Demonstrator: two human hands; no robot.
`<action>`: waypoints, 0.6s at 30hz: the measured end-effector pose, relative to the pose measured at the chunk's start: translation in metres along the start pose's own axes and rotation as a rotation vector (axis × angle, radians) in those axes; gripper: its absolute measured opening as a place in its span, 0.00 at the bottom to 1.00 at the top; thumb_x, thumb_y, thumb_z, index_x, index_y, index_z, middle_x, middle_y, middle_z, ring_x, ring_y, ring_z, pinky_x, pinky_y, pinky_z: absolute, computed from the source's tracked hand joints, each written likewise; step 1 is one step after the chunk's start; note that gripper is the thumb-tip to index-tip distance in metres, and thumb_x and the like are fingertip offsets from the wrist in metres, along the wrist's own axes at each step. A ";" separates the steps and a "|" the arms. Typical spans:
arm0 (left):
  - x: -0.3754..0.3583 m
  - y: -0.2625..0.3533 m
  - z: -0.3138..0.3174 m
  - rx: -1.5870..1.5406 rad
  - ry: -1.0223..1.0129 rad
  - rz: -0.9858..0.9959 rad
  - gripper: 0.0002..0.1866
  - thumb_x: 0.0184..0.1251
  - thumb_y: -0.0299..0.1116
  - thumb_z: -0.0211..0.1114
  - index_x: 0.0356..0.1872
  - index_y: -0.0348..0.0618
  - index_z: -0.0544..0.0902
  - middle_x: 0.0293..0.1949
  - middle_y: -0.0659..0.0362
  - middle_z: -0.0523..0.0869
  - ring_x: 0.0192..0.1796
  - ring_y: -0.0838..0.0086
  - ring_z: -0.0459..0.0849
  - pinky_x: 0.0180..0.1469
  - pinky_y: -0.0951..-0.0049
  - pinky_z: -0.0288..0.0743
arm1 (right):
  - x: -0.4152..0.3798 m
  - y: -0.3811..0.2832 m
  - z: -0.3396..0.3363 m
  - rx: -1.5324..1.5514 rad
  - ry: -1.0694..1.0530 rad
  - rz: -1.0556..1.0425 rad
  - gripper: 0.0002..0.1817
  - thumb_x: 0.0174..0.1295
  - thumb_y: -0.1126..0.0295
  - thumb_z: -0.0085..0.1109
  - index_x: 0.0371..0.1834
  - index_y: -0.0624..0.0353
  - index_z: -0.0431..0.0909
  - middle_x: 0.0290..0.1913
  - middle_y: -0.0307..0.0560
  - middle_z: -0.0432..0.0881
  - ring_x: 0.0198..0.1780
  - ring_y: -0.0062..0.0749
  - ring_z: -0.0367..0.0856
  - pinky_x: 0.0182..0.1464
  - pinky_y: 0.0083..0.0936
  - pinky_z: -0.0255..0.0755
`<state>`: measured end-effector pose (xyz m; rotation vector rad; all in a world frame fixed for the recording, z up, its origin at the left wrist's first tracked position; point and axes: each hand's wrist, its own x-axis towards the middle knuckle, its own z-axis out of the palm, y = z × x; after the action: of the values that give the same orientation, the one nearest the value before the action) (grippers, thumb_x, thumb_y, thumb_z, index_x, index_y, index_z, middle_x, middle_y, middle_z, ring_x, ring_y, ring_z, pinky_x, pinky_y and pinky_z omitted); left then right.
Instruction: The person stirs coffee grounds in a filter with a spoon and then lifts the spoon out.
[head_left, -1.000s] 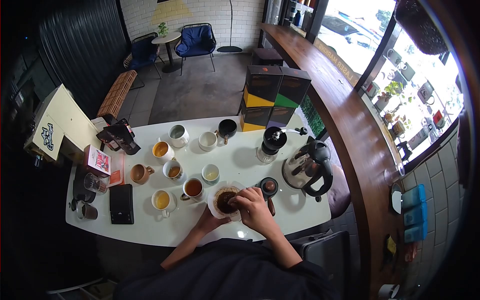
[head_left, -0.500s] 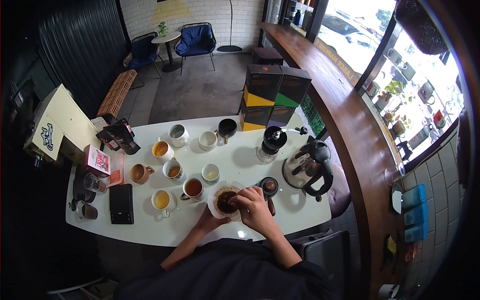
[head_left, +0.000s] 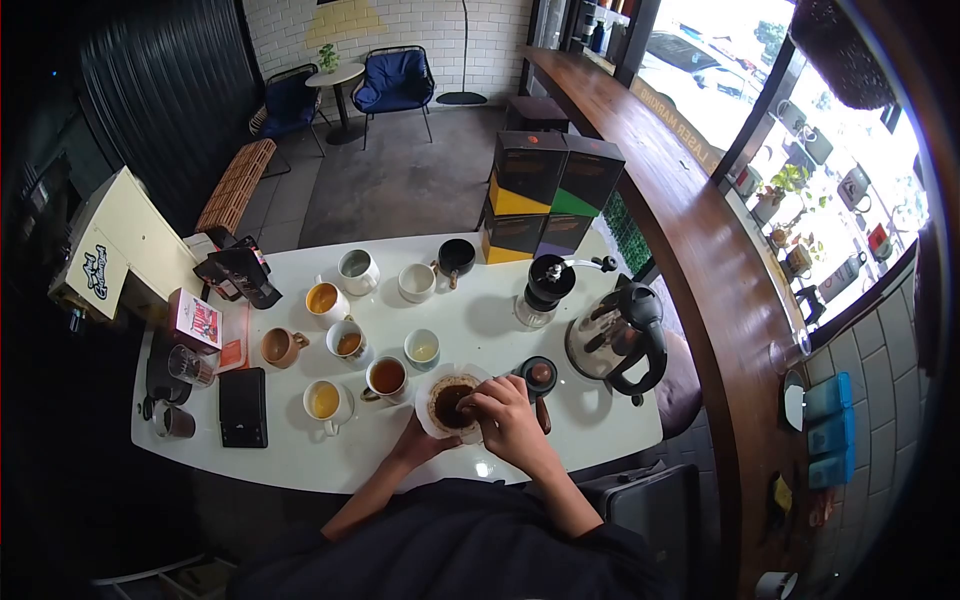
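Note:
My left hand (head_left: 424, 441) is wrapped round the near left side of a white paper coffee filter (head_left: 428, 412), supporting it above the table. Wet dark coffee grounds (head_left: 449, 404) line the filter. Over its right rim, my right hand (head_left: 512, 422) has its fingers pinched together at the grounds; whatever they hold is hidden. Just beyond the right hand is a dark round object with a brown centre (head_left: 540, 373). A cup of reddish-brown liquid (head_left: 387, 377) stands left of the filter, and a pale cup (head_left: 422, 347) sits behind it.
Several more mugs, including a black one (head_left: 457, 258), cover the middle of the white table (head_left: 480, 345). A hand grinder (head_left: 545, 290) and a steel kettle (head_left: 612, 335) stand right. Stacked boxes (head_left: 527, 170) rise at the back; a black scale (head_left: 243, 408) lies left.
My right fingers have shifted very slightly over the filter, and the view has moved a touch. Both hands otherwise keep their places.

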<state>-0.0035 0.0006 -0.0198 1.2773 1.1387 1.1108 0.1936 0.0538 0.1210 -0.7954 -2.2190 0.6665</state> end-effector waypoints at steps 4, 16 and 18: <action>0.000 -0.001 0.000 -0.026 0.011 0.021 0.50 0.51 0.36 0.88 0.76 0.42 0.69 0.71 0.54 0.79 0.73 0.63 0.78 0.76 0.60 0.72 | 0.000 -0.001 -0.001 -0.033 0.017 -0.019 0.19 0.48 0.85 0.61 0.43 0.55 0.87 0.43 0.43 0.83 0.51 0.42 0.81 0.66 0.43 0.66; 0.000 0.007 0.001 -0.043 0.007 -0.015 0.51 0.51 0.36 0.88 0.76 0.42 0.68 0.71 0.54 0.78 0.74 0.64 0.77 0.77 0.60 0.72 | 0.000 0.000 0.002 -0.049 0.023 -0.006 0.19 0.48 0.84 0.62 0.44 0.55 0.88 0.43 0.42 0.83 0.51 0.40 0.81 0.66 0.44 0.64; 0.001 0.006 0.001 -0.033 0.014 -0.005 0.51 0.51 0.36 0.88 0.77 0.42 0.68 0.71 0.54 0.78 0.74 0.64 0.77 0.77 0.60 0.72 | 0.001 0.000 0.002 -0.050 0.038 -0.010 0.19 0.48 0.84 0.62 0.44 0.54 0.88 0.43 0.42 0.83 0.51 0.40 0.81 0.66 0.44 0.63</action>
<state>-0.0024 0.0013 -0.0136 1.2428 1.1288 1.1320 0.1919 0.0542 0.1198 -0.8149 -2.2118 0.5883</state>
